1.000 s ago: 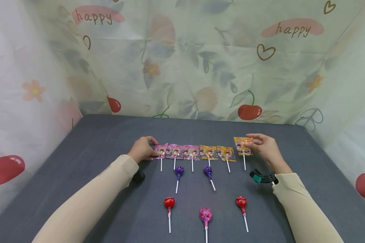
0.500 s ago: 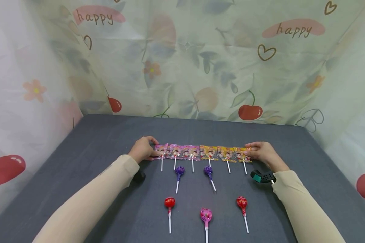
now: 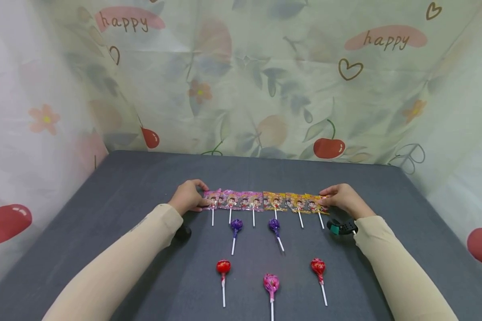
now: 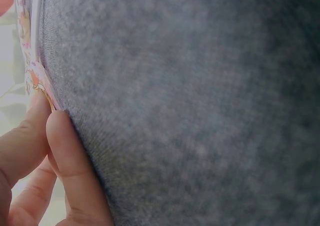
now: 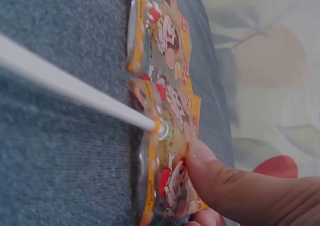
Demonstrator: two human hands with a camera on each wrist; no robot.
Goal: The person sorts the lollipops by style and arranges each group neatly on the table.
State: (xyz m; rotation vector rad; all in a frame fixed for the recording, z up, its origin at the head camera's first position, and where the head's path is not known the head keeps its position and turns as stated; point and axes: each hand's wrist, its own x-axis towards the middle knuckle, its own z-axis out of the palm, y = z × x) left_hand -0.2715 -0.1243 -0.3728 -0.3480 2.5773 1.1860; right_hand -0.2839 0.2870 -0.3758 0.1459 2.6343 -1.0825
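A row of flat-wrapped lollipops lies across the table, pink wrappers on the left and yellow on the right. At the left end, my left hand point(image 3: 186, 196) pinches the edge of a pink-wrapped lollipop point(image 3: 213, 196); the left wrist view has thumb and finger at the wrapper's corner point(image 4: 40, 79). My right hand point(image 3: 345, 199) holds the rightmost yellow-wrapped lollipop point(image 3: 313, 204) by its right side. In the right wrist view its thumb point(image 5: 210, 168) lies on the wrapper, the other fingers partly hidden below. This wrapper meets the neighbouring yellow-wrapped lollipop point(image 5: 167, 39).
Two purple round lollipops point(image 3: 236, 225) lie just in front of the row. Closer to me are two red lollipops point(image 3: 223, 266) and a pink one point(image 3: 271, 282). Patterned cloth point(image 3: 245, 89) hangs behind the dark grey table point(image 3: 152, 174).
My right hand has brought the last yellow-wrapped lollipop down toward me onto the row's right end, then slightly left against its neighbour. My left hand has stayed on the pink-wrapped one.
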